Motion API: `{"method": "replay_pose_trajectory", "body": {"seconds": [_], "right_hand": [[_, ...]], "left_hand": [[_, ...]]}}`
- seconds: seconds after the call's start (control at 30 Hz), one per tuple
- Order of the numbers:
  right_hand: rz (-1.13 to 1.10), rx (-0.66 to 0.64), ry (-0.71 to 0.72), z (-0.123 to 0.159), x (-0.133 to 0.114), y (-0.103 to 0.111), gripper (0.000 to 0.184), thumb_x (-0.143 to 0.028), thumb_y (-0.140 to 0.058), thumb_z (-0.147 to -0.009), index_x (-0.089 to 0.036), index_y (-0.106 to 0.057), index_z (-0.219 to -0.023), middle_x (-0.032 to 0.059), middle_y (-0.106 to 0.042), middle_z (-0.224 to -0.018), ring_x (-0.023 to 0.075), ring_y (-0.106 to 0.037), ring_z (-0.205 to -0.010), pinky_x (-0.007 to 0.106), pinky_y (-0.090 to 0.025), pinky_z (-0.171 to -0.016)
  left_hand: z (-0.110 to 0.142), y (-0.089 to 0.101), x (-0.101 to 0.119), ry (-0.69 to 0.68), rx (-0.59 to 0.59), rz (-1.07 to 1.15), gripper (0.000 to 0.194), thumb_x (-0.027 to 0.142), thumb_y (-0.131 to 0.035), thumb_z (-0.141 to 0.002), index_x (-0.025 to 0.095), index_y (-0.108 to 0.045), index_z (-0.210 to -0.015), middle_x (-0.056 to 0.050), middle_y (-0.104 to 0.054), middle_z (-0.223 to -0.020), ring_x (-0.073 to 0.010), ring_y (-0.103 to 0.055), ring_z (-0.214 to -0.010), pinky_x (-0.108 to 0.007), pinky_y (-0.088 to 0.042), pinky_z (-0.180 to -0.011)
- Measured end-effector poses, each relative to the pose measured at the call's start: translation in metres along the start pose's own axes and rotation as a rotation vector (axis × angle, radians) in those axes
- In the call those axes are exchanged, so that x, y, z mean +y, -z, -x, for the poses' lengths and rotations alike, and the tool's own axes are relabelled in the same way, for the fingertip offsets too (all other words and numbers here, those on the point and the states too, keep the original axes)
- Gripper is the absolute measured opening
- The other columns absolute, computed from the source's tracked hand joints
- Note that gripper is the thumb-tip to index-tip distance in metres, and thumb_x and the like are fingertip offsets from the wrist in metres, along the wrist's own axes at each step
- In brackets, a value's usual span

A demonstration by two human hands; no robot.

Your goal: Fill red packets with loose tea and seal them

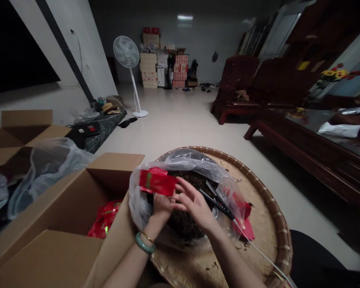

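You hold a small, flat red packet with a green-and-gold mark [160, 184] raised over the near left part of a clear plastic bag [195, 158] filled with dark, loose, dried leaf-like material [184, 224]. Your left hand [162, 205], with a green bangle and a thin gold-coloured bracelet [145, 242] at the wrist, comes up from beneath the packet; its fingers are mostly hidden, so I cannot tell how firmly they close. Your right hand [195, 203] has its fingers loosely bent and a little apart, the tips at the packet's right edge; blur keeps me from telling whether they pinch it.

Just beside your right hand, a black, two-armed tool with a white cord [220, 205] rests on the bag, its arms parted. Under all this is a round, woven bamboo tray [274, 210], with bright red pieces [248, 230] at the bag's right side and dark scraps scattered over the weave.

To your left, an open brown cardboard box [63, 196] contains more shiny red packets [106, 218]. Farther off, a white standing fan [126, 52] stands on the pale floor [174, 128].
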State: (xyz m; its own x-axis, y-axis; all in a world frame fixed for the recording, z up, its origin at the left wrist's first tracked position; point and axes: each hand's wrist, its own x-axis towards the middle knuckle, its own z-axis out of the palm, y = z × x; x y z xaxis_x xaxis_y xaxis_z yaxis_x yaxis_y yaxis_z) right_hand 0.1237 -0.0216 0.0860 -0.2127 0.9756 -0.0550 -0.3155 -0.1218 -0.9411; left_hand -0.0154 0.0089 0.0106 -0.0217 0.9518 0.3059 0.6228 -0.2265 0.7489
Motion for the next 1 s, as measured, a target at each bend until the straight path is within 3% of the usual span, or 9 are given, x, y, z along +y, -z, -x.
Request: {"method": "replay_pose_trajectory", "body": {"seconds": [0.03, 0.1, 0.2, 0.3, 0.4, 0.63, 0.8, 0.9, 1.0], "right_hand": [[-0.008, -0.072, -0.022, 0.0, -0.003, -0.007, 0.058, -0.048, -0.07, -0.069, -0.025, -0.054, -0.119, 0.0099, -0.06, -0.118, 0.0219, -0.065, -0.093, 0.038, -0.056, -0.075], [-0.002, -0.091, -0.046, 0.0, -0.002, -0.009, 0.054, -0.05, -0.069, -0.07, -0.025, -0.057, -0.116, 0.0107, -0.06, -0.119, 0.0238, -0.064, -0.099, 0.041, -0.054, -0.082], [0.053, 0.05, -0.064, 0.001, 0.011, 0.012, 0.046, -0.054, -0.069, -0.068, -0.02, -0.065, -0.099, 0.0097, -0.066, -0.103, 0.0243, -0.065, -0.097, 0.04, -0.053, -0.083], [0.1, 0.13, -0.112, 0.005, 0.028, 0.037, 0.048, -0.057, -0.071, -0.063, -0.017, -0.066, -0.09, 0.0088, -0.069, -0.088, 0.0229, -0.067, -0.085, 0.039, -0.055, -0.077], [0.096, 0.158, -0.147, 0.011, 0.039, 0.049, 0.049, -0.057, -0.072, -0.062, -0.016, -0.067, -0.088, 0.0079, -0.069, -0.081, 0.0199, -0.067, -0.076, 0.036, -0.054, -0.071], [0.094, 0.169, -0.147, 0.016, 0.043, 0.05, 0.048, -0.057, -0.073, -0.06, -0.016, -0.068, -0.085, 0.0061, -0.068, -0.077, 0.0168, -0.065, -0.069, 0.03, -0.052, -0.062], [0.088, 0.168, -0.14, 0.017, 0.048, 0.054, 0.048, -0.057, -0.072, -0.061, -0.016, -0.068, -0.084, 0.0058, -0.067, -0.076, 0.0163, -0.064, -0.068, 0.029, -0.051, -0.06], [0.113, 0.174, -0.116, 0.014, 0.053, 0.057, 0.048, -0.058, -0.069, -0.064, -0.015, -0.067, -0.085, 0.0064, -0.067, -0.076, 0.0165, -0.064, -0.069, 0.029, -0.051, -0.06], [0.219, 0.239, 0.006, 0.012, 0.054, 0.059, 0.047, -0.055, -0.064, -0.071, -0.017, -0.066, -0.097, 0.0098, -0.067, -0.089, 0.02, -0.064, -0.076, 0.031, -0.053, -0.06]], "left_hand": [[-0.004, 0.005, -0.004, 0.001, 0.03, -0.043, 0.03, 0.022, -0.05, -0.08, 0.015, -0.065, -0.105, -0.017, -0.059, -0.117, -0.0363, -0.045, -0.116, -0.052, -0.033, -0.098], [-0.013, 0.014, -0.013, -0.025, 0.121, -0.298, 0.035, 0.023, -0.049, -0.082, 0.014, -0.06, -0.114, -0.016, -0.054, -0.126, -0.0353, -0.041, -0.12, -0.051, -0.033, -0.099], [-0.022, 0.023, -0.025, -0.054, 0.127, -0.508, 0.031, 0.023, -0.047, -0.085, 0.015, -0.061, -0.112, -0.015, -0.058, -0.119, -0.031, -0.048, -0.112, -0.045, -0.039, -0.093], [-0.027, 0.027, -0.033, -0.08, 0.086, -0.573, 0.028, 0.023, -0.048, -0.084, 0.015, -0.063, -0.107, -0.014, -0.062, -0.112, -0.0286, -0.051, -0.104, -0.041, -0.041, -0.091], [-0.03, 0.027, -0.034, -0.071, 0.049, -0.578, 0.029, 0.022, -0.052, -0.082, 0.014, -0.063, -0.107, -0.015, -0.063, -0.108, -0.0284, -0.054, -0.1, -0.04, -0.041, -0.09], [-0.035, 0.032, -0.027, -0.053, 0.006, -0.551, 0.026, 0.024, -0.05, -0.082, 0.012, -0.07, -0.092, -0.016, -0.068, -0.102, -0.029, -0.059, -0.094, -0.04, -0.04, -0.09], [-0.037, 0.042, -0.023, -0.052, 0.004, -0.52, 0.03, 0.02, -0.044, -0.084, 0.016, -0.07, -0.07, -0.011, -0.07, -0.075, -0.0241, -0.063, -0.076, -0.035, -0.045, -0.078], [-0.034, 0.043, -0.02, -0.051, 0.079, -0.438, 0.03, 0.021, -0.042, -0.085, 0.016, -0.07, -0.072, -0.01, -0.071, -0.075, -0.0229, -0.064, -0.075, -0.033, -0.046, -0.074], [-0.024, 0.036, -0.01, -0.033, 0.183, -0.151, 0.028, 0.031, -0.047, -0.084, 0.017, -0.071, -0.086, -0.009, -0.073, -0.086, -0.0225, -0.067, -0.079, -0.032, -0.05, -0.075]]}}
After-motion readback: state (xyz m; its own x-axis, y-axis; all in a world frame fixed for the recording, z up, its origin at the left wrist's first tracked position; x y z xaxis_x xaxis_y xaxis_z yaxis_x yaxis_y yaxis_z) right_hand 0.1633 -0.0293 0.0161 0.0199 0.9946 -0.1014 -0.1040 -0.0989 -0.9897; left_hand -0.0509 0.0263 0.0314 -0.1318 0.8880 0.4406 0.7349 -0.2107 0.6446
